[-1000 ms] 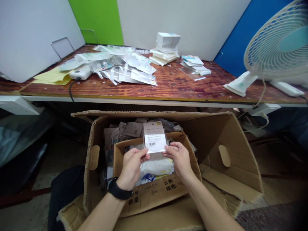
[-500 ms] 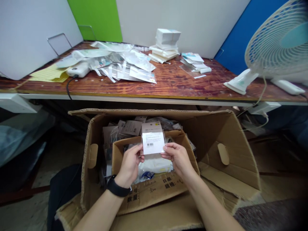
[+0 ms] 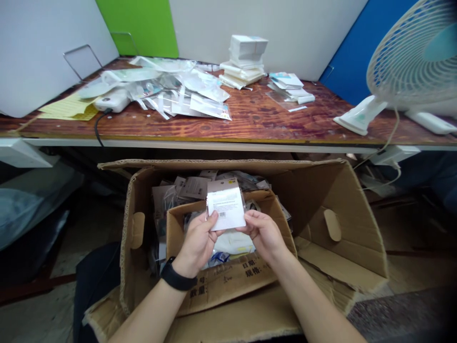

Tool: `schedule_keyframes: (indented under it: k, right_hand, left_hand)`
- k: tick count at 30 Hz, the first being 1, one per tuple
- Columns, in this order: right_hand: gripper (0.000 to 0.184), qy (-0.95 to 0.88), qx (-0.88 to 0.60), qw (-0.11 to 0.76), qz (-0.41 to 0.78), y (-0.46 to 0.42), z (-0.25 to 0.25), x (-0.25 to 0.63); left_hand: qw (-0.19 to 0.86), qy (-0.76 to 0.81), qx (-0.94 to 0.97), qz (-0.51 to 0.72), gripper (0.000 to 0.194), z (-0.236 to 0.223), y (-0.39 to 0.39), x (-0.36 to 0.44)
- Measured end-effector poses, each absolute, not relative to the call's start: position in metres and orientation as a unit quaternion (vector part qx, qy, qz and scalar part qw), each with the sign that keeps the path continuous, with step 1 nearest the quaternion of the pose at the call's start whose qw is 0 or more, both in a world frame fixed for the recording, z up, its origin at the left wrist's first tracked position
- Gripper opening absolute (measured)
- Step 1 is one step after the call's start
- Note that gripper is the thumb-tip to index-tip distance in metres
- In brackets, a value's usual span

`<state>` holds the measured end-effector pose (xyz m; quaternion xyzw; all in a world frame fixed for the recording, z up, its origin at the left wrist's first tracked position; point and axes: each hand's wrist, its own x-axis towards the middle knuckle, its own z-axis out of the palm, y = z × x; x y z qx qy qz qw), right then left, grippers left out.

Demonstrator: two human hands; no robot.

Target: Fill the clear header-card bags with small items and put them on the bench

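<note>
Between my two hands is a white printed card in a clear plastic sleeve (image 3: 225,202), with a barcode and small lines of text facing me. My left hand (image 3: 200,238) pinches its lower left corner, the thumb lying on the front. At the lower right corner, the fingertips of my right hand (image 3: 262,232) grip the edge. Below the card is a small cardboard box (image 3: 232,286) holding white plastic bags and a blue packet (image 3: 218,258). That box sits inside a large open carton (image 3: 332,200), where more packed cards (image 3: 194,188) are heaped behind it.
On the wooden desk (image 3: 250,128) beyond the carton lie a pile of clear bags (image 3: 178,90), a white charger-like device (image 3: 112,101), yellow papers (image 3: 67,108) and stacks of white cards (image 3: 248,51). A fan (image 3: 360,114) stands at the right, its cord hanging down.
My left thumb has moved onto the front of the sleeved card, and the card has tilted slightly. The view has shifted a little.
</note>
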<state>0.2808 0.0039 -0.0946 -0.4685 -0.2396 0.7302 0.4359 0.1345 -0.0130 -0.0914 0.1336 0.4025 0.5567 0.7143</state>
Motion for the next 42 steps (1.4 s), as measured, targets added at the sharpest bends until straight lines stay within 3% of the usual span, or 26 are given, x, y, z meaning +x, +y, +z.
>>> schedule_keyframes:
  k: [7,15,24,29,34,38,42]
  right_hand:
    - [0.016,-0.242,-0.386,0.426,0.781,0.002,-0.086,0.282]
    - [0.032,-0.390,-0.544,0.392,0.630,0.003,-0.086,0.271]
    - [0.020,-0.277,-0.472,0.389,0.741,0.004,-0.086,0.281]
    - [0.024,-0.261,-0.405,0.366,0.796,0.006,-0.082,0.289]
    - [0.028,-0.296,-0.371,0.374,0.797,0.006,-0.077,0.291]
    - [0.033,-0.305,-0.343,0.433,0.776,0.007,-0.076,0.288]
    - [0.035,-0.408,-0.402,0.468,0.673,0.009,-0.075,0.294]
  left_hand:
    - [0.724,0.398,0.119,0.550,0.023,-0.085,-0.016,0.136]
    - [0.651,0.485,0.252,0.527,0.035,-0.090,-0.021,0.146]
    - [0.701,0.438,0.155,0.540,0.024,-0.088,-0.020,0.147]
    - [0.701,0.430,0.106,0.559,0.021,-0.081,-0.022,0.141]
    - [0.727,0.397,0.089,0.553,0.029,-0.075,-0.019,0.132]
    - [0.761,0.253,0.040,0.596,0.053,-0.068,-0.016,0.123]
    - [0.756,0.196,0.016,0.625,0.064,-0.067,-0.014,0.114]
